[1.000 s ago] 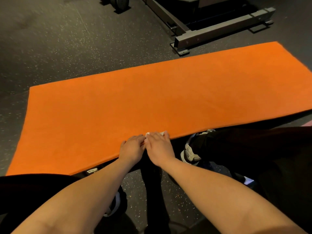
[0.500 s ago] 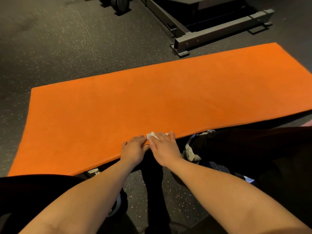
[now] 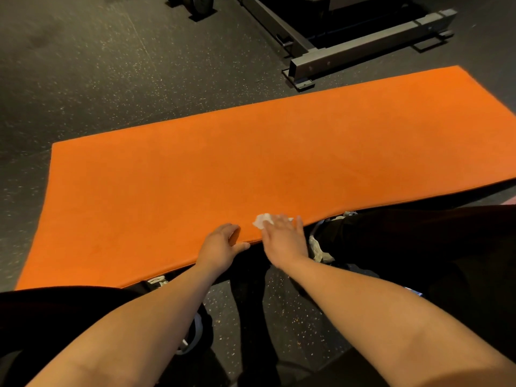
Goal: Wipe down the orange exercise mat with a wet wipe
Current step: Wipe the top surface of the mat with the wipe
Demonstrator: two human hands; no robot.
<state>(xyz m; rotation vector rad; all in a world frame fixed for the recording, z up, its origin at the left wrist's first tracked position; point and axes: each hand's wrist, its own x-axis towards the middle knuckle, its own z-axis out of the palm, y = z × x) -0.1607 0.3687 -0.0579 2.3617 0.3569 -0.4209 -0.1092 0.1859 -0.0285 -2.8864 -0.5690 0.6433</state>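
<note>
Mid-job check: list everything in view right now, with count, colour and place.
exercise mat: one, orange, flat on the floor across the middle
wet wipe: one, white, crumpled, on the mat by its near edge, partly under the right hand's fingers
floor: dark, speckled, all round the mat
metal frame: one, grey and black, on the floor beyond the mat's far edge
round dark object: one, cut off at the top edge; kind unclear
shoes: two, pale, by the mat's near edge, mostly hidden
trousers: black, bottom left and right
left hand: grips the mat's near edge
right hand: fingers straight, pressing the wipe onto the mat
</note>
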